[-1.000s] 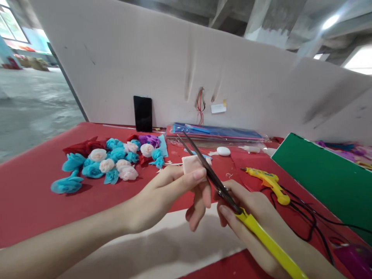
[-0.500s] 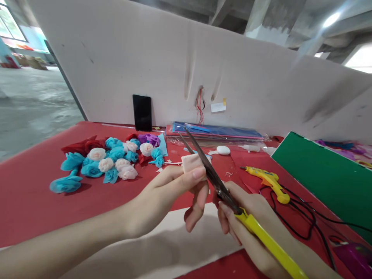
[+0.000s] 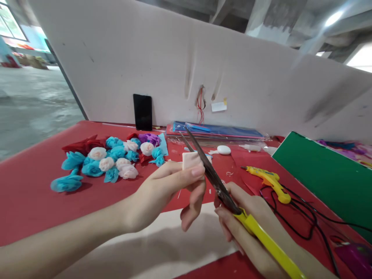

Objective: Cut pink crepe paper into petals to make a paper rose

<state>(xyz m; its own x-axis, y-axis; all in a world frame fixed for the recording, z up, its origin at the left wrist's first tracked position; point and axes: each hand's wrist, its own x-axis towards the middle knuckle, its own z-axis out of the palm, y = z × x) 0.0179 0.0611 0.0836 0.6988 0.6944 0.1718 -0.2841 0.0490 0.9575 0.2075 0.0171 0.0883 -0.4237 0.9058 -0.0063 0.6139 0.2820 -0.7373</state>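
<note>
Between thumb and fingers, my left hand (image 3: 177,186) pinches a small folded piece of pale pink crepe paper (image 3: 190,159). My right hand (image 3: 247,221) grips scissors (image 3: 215,176) with yellow handles and dark, worn blades. The blades point up and away, parted slightly at the tips, and lie right at the paper's right edge. Whether they touch it is hard to tell. Below both hands, a long pale pink paper strip (image 3: 162,248) lies flat on the red tabletop (image 3: 31,193).
Blue, pink, red and purple paper flowers (image 3: 107,159) lie in a group at left. A black phone (image 3: 142,112) leans on the white partition (image 3: 116,58). At right are a yellow glue gun (image 3: 269,182) with its black cord and a green board (image 3: 319,182). Packaged sheets (image 3: 232,132) lie behind.
My hands and the scissors stay almost in place. The left fingers shift slightly on the folded paper, and a thin scrap now shows on the table below them.
</note>
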